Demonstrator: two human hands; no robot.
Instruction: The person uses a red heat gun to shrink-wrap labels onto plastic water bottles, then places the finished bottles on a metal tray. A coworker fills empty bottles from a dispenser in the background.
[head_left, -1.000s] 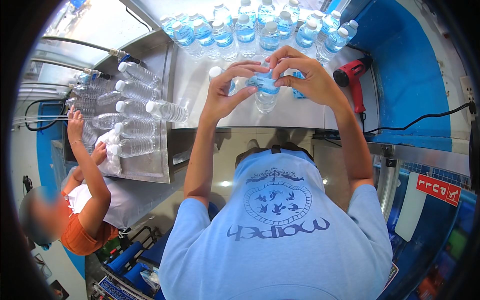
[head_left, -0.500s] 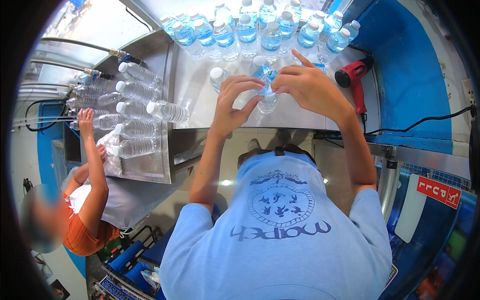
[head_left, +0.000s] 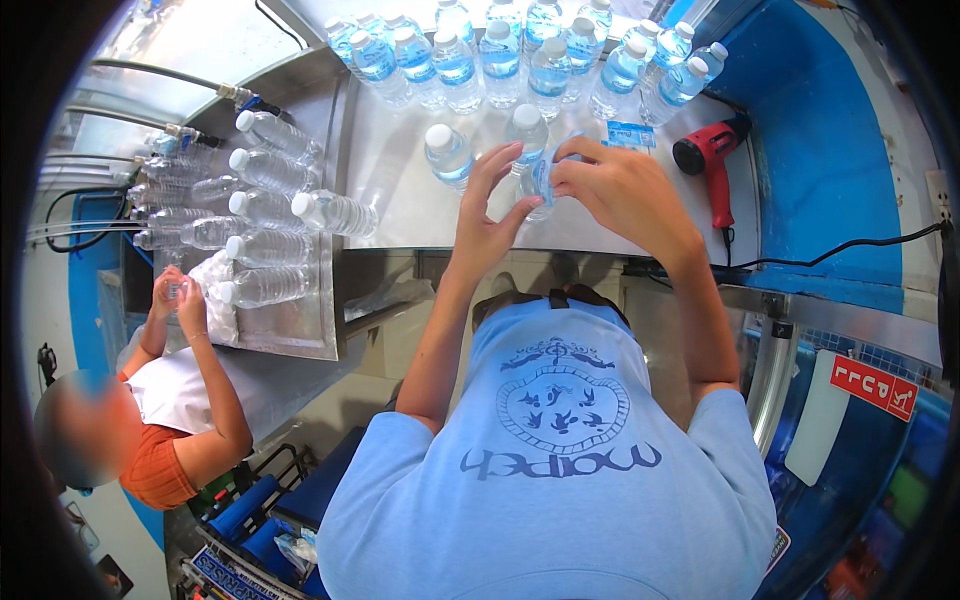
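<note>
A capped clear water bottle (head_left: 526, 124) stands upright at the near part of the steel table, just beyond my fingers. My right hand (head_left: 615, 190) is closed in a pinch on a thin clear-and-blue plastic label (head_left: 543, 180) in front of this bottle. My left hand (head_left: 490, 215) curves beside the label with thumb and fingers apart. Whether its thumb tip touches the label or the bottle, I cannot tell. Another capped bottle (head_left: 448, 154) is just left of the first. A flat blue label (head_left: 630, 135) lies beyond my right hand.
Several blue-labelled bottles (head_left: 499, 50) line the table's back. A red heat gun (head_left: 712, 160) with a black cord lies at right. Unlabelled bottles (head_left: 270, 180) fill the left steel counter under hoses (head_left: 150, 80). A co-worker's hands (head_left: 178, 290) are at that counter.
The label has come lower and nearer, away from the bottle's cap. My left fingers have spread from it. The co-worker's hands have drawn back from the bottles and come together.
</note>
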